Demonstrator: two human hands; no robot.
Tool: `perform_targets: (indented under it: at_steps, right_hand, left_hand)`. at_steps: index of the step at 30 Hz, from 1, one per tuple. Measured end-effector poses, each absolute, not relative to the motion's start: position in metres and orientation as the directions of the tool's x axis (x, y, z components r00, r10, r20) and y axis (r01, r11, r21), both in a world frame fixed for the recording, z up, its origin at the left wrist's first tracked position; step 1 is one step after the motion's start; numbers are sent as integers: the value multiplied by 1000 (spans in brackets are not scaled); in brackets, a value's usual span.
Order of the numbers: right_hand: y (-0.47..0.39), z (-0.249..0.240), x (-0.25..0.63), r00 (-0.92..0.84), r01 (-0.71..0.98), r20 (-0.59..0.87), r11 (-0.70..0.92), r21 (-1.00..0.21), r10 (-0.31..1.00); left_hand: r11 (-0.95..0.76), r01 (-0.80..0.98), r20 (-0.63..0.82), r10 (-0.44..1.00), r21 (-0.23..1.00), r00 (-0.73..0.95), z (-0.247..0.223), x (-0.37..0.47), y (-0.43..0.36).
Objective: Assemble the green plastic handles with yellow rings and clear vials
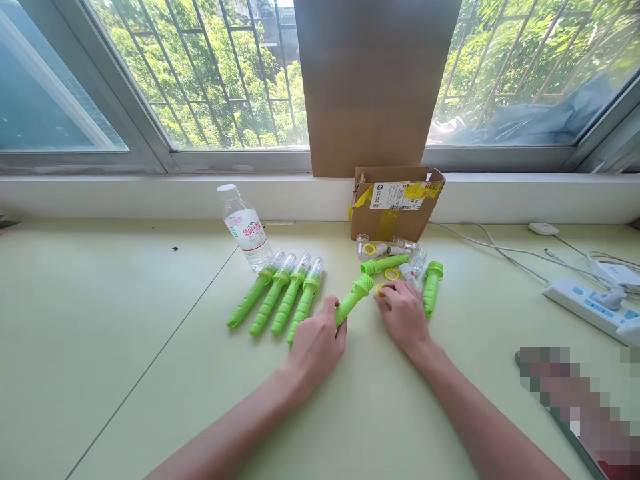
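My left hand is closed around a green tube handle, its threaded open end tilted up to the right. Fingers bent over the tabletop, my right hand touches a yellow ring, which its fingertips partly cover. Just beyond lie another yellow ring, a loose green handle and several clear caps. One more green handle lies to the right of my right hand. Left of my left hand, several green handles with clear caps lie side by side.
A water bottle stands behind the capped handles. An open cardboard box sits at the back, against the sill. To the right are a power strip with cables and a blurred-out flat device.
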State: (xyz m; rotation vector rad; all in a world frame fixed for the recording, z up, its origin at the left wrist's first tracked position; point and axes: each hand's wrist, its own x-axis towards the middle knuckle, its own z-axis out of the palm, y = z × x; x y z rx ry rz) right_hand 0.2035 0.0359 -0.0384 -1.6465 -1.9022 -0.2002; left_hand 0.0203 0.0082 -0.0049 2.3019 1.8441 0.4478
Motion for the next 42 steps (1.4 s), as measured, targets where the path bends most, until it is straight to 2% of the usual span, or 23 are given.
perform_targets:
  at_steps: [3, 7, 11, 14, 20, 26, 36, 42]
  right_hand:
    - [37, -39, 205, 4, 906, 573, 240, -349, 819]
    - [36, -34, 207, 161, 770, 605, 284, -571, 780]
    - [31, -26, 208, 285, 560, 493, 275, -781, 822]
    - [28, -23, 208, 306, 443, 405, 248, -862, 862]
    - [26, -23, 201, 215, 225, 271, 222, -949, 938]
    - [26, -19, 202, 182, 10, 123, 123, -992, 976]
    - [24, -19, 202, 144, 51, 126, 120, -991, 982]
    - [25, -21, 202, 130, 68, 175, 168, -983, 976]
  left_hand:
    - [-266, 918, 147, 962, 295, 231, -8, 13, 5]
    - [-292, 910, 183, 952, 293, 247, -12, 7, 5]
    - [-329, 895, 227, 936, 301, 268, -16, 6, 5]
    - [-352, 880, 282, 922, 319, 267, -19, 6, 5]
    - [-388, 837, 371, 896, 385, 245, -23, 5, 3]
    - [-409, 825, 375, 889, 389, 264, -20, 6, 2]
    - [-457, 809, 380, 869, 370, 317, -19, 5, 2]
    - [-442, 818, 383, 874, 368, 299, -19, 6, 1]
